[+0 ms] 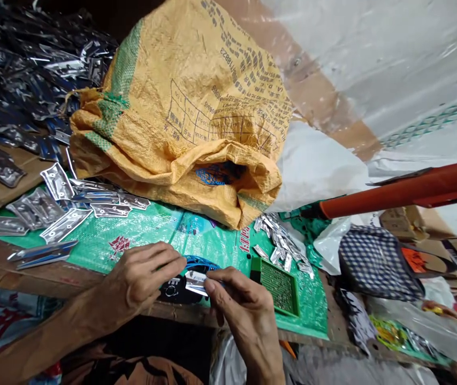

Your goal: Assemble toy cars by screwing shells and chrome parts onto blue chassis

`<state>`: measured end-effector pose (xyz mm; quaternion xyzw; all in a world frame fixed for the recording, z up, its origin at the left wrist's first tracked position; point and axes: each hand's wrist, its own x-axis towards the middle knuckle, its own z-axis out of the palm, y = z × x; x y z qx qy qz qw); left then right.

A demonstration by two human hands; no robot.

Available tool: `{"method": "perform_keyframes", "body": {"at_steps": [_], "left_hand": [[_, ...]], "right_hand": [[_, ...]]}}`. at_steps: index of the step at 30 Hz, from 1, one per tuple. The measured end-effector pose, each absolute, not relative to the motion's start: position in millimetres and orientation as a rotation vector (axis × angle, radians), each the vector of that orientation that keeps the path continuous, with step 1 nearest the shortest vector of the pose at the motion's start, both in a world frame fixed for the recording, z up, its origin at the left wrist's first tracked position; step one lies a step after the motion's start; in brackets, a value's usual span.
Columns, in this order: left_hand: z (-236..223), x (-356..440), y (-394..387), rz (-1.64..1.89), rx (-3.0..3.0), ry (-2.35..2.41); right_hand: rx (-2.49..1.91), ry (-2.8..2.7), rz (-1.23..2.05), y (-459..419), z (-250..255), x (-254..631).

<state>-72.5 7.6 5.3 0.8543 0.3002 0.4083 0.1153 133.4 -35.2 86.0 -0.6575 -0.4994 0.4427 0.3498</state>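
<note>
My left hand (142, 278) and my right hand (240, 302) meet at the near edge of a bench, fingers pinched together on a small shiny metal clip (195, 281). Under the clip lie a blue wire ring (200, 263) and a black round label (175, 289). Right of my right hand sits a green tray (279, 286) of small pins. A pile of little metal clips (280, 243) lies just behind the tray.
A big yellow woven sack (188, 112) lies open-mouthed on the green sheet (152, 235). Flat silver metal pieces (58, 208) spread over the left. An orange handle (405, 192) crosses the right, above a checked cloth (375, 262) and white plastic bags (317, 166).
</note>
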Motion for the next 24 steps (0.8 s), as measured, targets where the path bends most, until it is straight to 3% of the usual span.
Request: {"method": "perform_keyframes", "body": {"at_steps": [13, 24], "left_hand": [[11.9, -67.1, 13.5, 1.312, 2.661, 0.818], [7.7, -65.7, 14.3, 1.315, 2.625, 0.774]], "right_hand": [[-1.532, -1.774, 0.804, -31.8, 91.0, 134.4], [-1.707, -1.632, 1.015, -32.4, 92.4, 133.6]]}}
